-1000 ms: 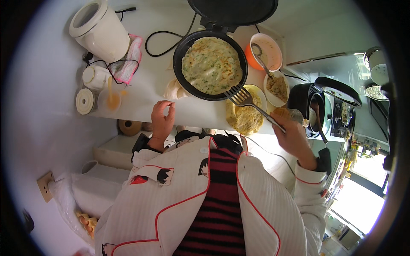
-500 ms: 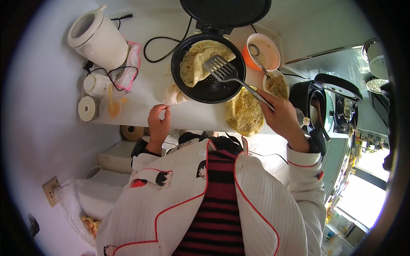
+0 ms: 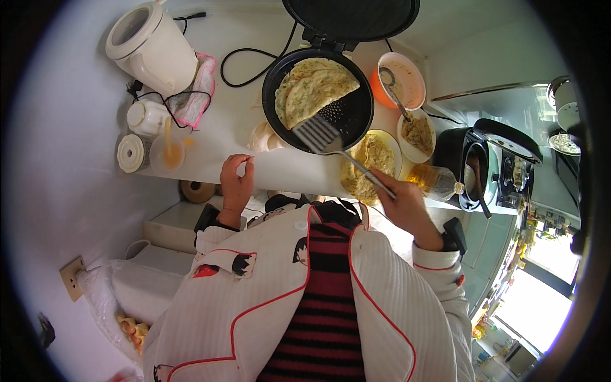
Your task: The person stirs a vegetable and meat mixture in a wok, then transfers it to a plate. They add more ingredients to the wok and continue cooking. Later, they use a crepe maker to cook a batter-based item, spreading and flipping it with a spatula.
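My right hand (image 3: 407,205) is closed round the handle of a slotted metal spatula (image 3: 320,134). The spatula's head is over the near rim of a round black electric griddle (image 3: 347,124), close to the flatbread's lower edge. Folded over in the griddle, the speckled flatbread (image 3: 321,92) covers the far left part of its surface. More flatbread (image 3: 366,167) lies on a plate (image 3: 396,151) at the counter's front edge, partly behind the spatula handle. My left hand (image 3: 235,183) hovers at the front edge, fingers curled toward the thumb and holding nothing.
The griddle's lid (image 3: 350,16) stands raised behind. Rightward are an orange bowl (image 3: 412,86) with a spoon, a bowl of filling (image 3: 418,135), an oil bottle (image 3: 436,181) and a rice cooker (image 3: 455,153). Eggshells (image 3: 264,137), a cord and a white kettle (image 3: 159,51) are leftward.
The spatula has moved from on the flatbread down to the griddle's near rim. The flatbread's fold now lies flatter, with a straighter edge. My right hand has lowered; my left has barely moved.
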The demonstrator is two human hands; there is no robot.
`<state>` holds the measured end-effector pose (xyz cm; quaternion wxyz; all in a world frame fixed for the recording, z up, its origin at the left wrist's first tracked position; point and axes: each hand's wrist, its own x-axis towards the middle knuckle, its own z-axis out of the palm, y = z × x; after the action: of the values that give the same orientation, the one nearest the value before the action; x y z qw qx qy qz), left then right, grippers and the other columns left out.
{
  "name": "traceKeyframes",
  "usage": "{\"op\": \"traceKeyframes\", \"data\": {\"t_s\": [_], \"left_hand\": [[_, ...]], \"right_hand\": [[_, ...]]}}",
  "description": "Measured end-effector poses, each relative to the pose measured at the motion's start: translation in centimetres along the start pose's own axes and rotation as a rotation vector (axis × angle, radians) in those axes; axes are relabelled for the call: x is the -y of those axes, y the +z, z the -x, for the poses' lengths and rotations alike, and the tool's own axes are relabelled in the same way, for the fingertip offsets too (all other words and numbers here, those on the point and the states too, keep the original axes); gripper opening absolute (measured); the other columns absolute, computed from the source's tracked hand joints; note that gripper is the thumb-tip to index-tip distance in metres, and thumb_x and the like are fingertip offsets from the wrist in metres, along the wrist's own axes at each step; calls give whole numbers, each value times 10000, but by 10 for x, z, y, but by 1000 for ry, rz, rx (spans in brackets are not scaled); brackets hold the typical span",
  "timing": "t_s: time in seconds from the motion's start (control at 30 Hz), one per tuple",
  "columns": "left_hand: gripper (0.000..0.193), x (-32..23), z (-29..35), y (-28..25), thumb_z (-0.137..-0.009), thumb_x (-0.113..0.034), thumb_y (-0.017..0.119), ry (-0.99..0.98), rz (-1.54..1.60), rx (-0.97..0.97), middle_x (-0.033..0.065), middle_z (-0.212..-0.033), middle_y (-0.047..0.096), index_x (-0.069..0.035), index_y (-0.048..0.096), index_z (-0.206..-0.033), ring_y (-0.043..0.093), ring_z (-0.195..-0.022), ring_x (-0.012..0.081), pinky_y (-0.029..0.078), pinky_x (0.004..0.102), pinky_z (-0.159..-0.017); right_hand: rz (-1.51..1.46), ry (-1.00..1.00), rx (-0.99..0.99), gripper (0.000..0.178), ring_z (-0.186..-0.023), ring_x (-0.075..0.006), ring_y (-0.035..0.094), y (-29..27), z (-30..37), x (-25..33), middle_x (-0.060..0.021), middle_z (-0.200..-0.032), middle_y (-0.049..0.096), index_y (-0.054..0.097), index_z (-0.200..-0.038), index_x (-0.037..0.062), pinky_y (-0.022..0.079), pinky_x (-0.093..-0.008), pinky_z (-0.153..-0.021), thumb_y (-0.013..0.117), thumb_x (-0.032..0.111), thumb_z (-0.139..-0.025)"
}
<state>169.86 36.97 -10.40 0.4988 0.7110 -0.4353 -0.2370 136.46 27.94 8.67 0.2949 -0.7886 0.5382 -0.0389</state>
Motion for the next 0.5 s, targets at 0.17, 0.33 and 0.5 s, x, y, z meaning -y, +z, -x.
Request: {"op": "traceKeyframes", "data": {"t_s": [0.17,0.33,0.5], "left_hand": [[88,-4,-3,0,-891,-75,676,18,-13,19,126,-942,678,-2,669,-940,640,-894,292,496,367,-829],[76,-6,-2,-5,-892,-62,670,15,20,16,127,-932,673,2,668,-933,635,-883,287,494,366,-815],[71,-2,-1,-7,-891,-58,671,-19,-3,24,125,-936,675,-3,670,-936,637,-883,281,495,365,-816]], "right_hand": [[-210,17,-49,391,-691,-350,689,51,-18,11,-198,-793,691,651,-1312,163,543,-397,-656,662,199,-923],[-811,290,-66,407,-544,-116,542,65,-18,9,-42,-730,648,560,-1401,45,469,-264,-552,579,148,-1008],[-1371,414,-15,396,-500,-28,350,42,7,-11,65,-645,416,533,-1435,81,292,-196,-456,527,164,-1049]]}}
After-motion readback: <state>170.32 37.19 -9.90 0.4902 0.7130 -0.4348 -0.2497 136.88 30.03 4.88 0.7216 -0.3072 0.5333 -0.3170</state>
